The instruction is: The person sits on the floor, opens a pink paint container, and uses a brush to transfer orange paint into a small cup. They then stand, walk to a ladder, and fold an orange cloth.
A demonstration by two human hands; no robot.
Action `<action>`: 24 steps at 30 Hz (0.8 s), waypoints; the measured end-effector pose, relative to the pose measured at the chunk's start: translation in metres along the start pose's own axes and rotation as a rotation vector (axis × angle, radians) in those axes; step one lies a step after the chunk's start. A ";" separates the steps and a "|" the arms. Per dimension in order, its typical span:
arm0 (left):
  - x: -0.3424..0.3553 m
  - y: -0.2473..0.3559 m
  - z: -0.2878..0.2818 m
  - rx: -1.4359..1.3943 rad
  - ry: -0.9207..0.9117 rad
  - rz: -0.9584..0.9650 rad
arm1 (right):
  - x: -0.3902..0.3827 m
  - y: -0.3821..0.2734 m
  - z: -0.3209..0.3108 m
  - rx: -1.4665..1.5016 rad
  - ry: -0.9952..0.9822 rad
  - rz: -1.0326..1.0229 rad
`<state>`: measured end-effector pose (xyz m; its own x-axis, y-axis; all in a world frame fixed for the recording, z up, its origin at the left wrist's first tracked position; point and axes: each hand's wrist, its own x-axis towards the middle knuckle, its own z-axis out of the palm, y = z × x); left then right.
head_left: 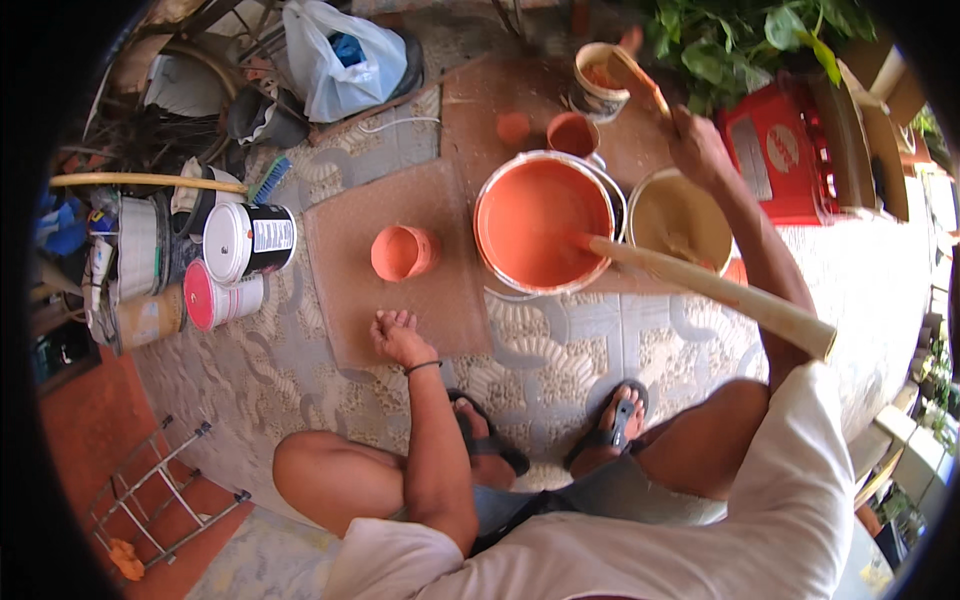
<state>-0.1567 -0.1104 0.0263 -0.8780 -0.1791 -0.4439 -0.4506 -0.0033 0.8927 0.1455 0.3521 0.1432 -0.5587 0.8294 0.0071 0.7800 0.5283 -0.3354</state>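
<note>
My left hand (400, 337) is empty, its fingers loosely bent and apart, over the cardboard sheet (345, 240), below a small cup coated in orange (425, 258). My right hand (695, 145) grips a wooden-handled brush (648, 80), its head at a small pail with orange paint (595, 70) at the back. Below that pail stands a dark reddish cup (572, 128). In the middle, a large bucket of orange paint (530, 220) has a long pale stick (720, 295) leaning out of it to the right. Beside it is a bucket of beige paint (680, 210).
Left are lidded pails (228, 240), a pink-lidded can (200, 300), a long-handled brush (270, 178) and a metal frame (170, 470). At the back are a white plastic bag (340, 70), leafy plants (750, 30), a red crate (775, 150) and cardboard boxes (860, 150).
</note>
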 end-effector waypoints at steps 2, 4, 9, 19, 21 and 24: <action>0.010 -0.006 0.007 0.063 -0.055 0.102 | -0.004 -0.004 0.001 0.134 -0.020 0.027; 0.022 -0.030 -0.011 0.198 -0.128 0.210 | -0.008 -0.025 -0.027 0.201 -0.068 0.114; 0.018 -0.046 0.003 0.441 -0.305 0.469 | -0.013 -0.041 -0.068 0.539 0.071 0.083; 0.010 -0.024 0.053 0.298 -0.438 0.628 | 0.000 -0.010 -0.005 -0.104 0.097 -0.088; 0.019 -0.028 0.054 0.334 -0.446 0.597 | -0.004 -0.019 -0.008 -0.013 0.095 -0.024; 0.029 -0.036 0.047 0.222 -0.482 0.626 | -0.016 -0.042 -0.042 0.088 0.051 0.026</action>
<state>-0.1738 -0.0692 -0.0228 -0.9276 0.3594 0.1017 0.1690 0.1610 0.9724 0.1340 0.3240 0.1966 -0.5219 0.8518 0.0451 0.7648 0.4907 -0.4174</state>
